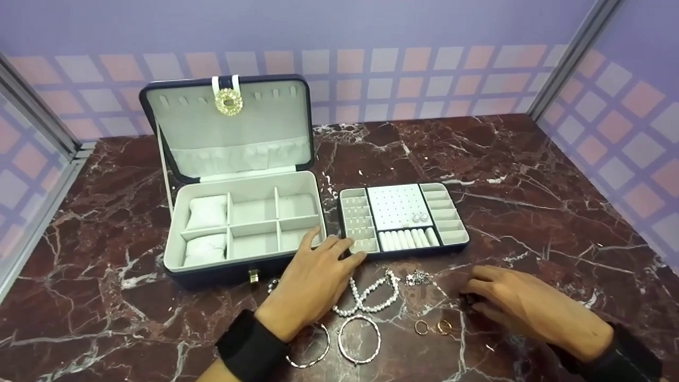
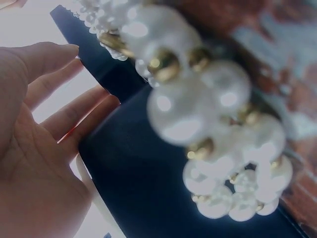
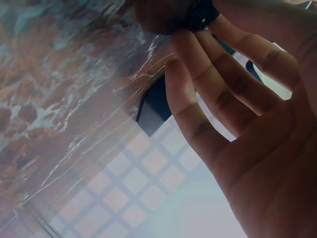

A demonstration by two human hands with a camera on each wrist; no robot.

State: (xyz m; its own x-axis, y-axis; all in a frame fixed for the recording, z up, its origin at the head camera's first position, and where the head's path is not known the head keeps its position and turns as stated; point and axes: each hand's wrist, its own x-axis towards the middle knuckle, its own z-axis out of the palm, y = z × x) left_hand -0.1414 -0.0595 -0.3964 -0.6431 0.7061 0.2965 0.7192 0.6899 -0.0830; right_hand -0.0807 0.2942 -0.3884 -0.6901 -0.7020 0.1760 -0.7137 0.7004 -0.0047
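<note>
My left hand (image 1: 315, 276) reaches between the jewelry box (image 1: 212, 273) and the jewelry tray (image 1: 424, 249), its fingers extended, the fingertips at the tray's left front corner. In the left wrist view a pearl strand (image 2: 183, 109) with gold beads lies close below this palm. My right hand (image 1: 522, 302) is low over the table to the right, its fingers bent. At those fingertips the right wrist view shows a small dark object (image 3: 202, 16) with a shiny dot, pinched there; its kind cannot be told. A pair of round earrings (image 1: 420, 217) sits on the tray's dotted panel.
The box's lid (image 1: 238, 127) stands raised. Two cushions (image 1: 208, 212) fill its left compartments. In front lie a pearl necklace (image 1: 382, 306), a silvery jewelry cluster (image 1: 419, 277), two bangles (image 1: 359, 339) and gold rings (image 1: 444, 327). A patterned wall (image 1: 398, 63) closes off the back.
</note>
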